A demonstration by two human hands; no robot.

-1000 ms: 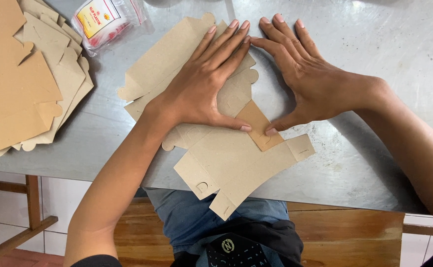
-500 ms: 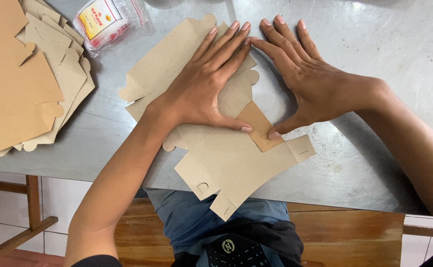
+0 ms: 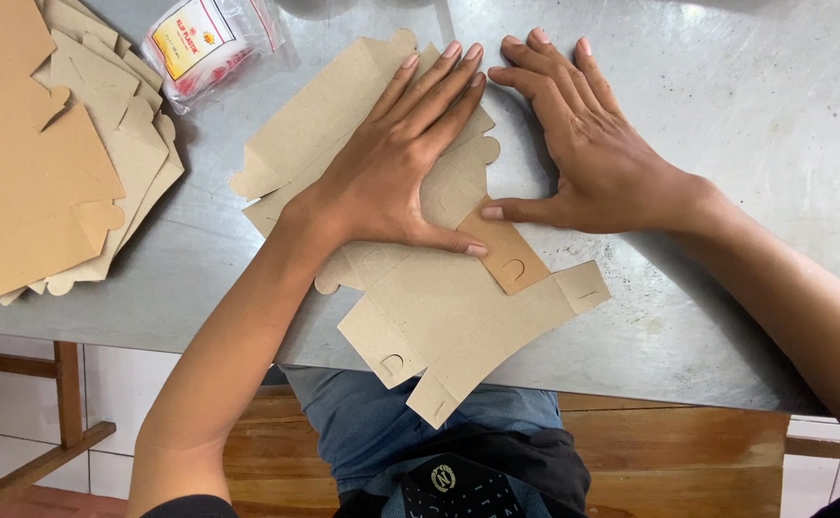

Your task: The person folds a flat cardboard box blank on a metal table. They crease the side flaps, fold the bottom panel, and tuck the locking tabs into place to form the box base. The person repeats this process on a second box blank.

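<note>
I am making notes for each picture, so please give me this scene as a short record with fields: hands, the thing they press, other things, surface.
left hand: left hand lies flat, fingers spread, on the flat cardboard box blank
right hand: right hand flat, partly on the metal table, thumb touching the blank's folded flap
blank: unfolded brown cut-out with tabs and slots, near edge overhanging the table
other things: stack of cardboard blanks at far left; clear plastic bag with yellow label
surface: scuffed grey metal

Cardboard stack (image 3: 36, 153) cut off left
</note>
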